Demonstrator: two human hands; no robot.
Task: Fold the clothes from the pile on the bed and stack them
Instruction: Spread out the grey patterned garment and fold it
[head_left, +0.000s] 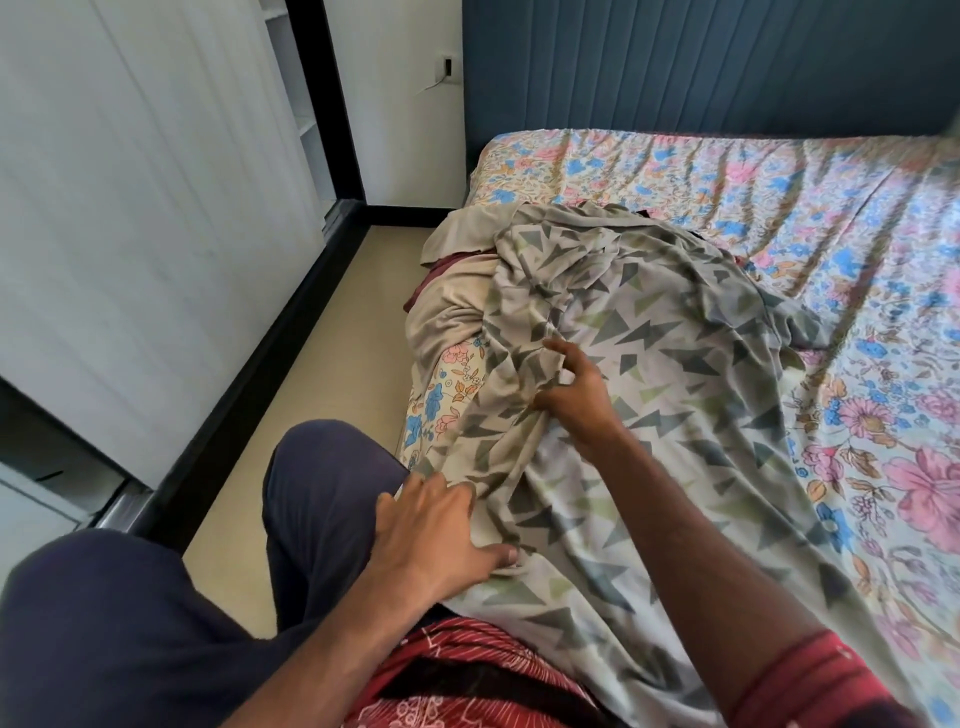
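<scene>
- Gripping the patterned cloth (649, 395), the right hand (576, 395) sits at the centre of the frame, thumb and curled fingers bunching a fold of fabric.
- Lower left of centre, the left hand (441, 530) lies on the near edge of the same cloth, fingers fairly straight and spread, pressing it down rather than pinching it.
- This cloth, pale with grey and green triangles, spreads from the bottom centre up to mid-frame, draped over the clothes pile (457, 306).
- Beige and dark red garments of that pile show at the cloth's left edge, at the side of the bed (779, 208).
- A floral sheet covers the bed, filling the right half of the frame.
- Dark blue headboard (675, 67) stands at the upper right; white wardrobe doors (130, 182) fill the upper left.
</scene>
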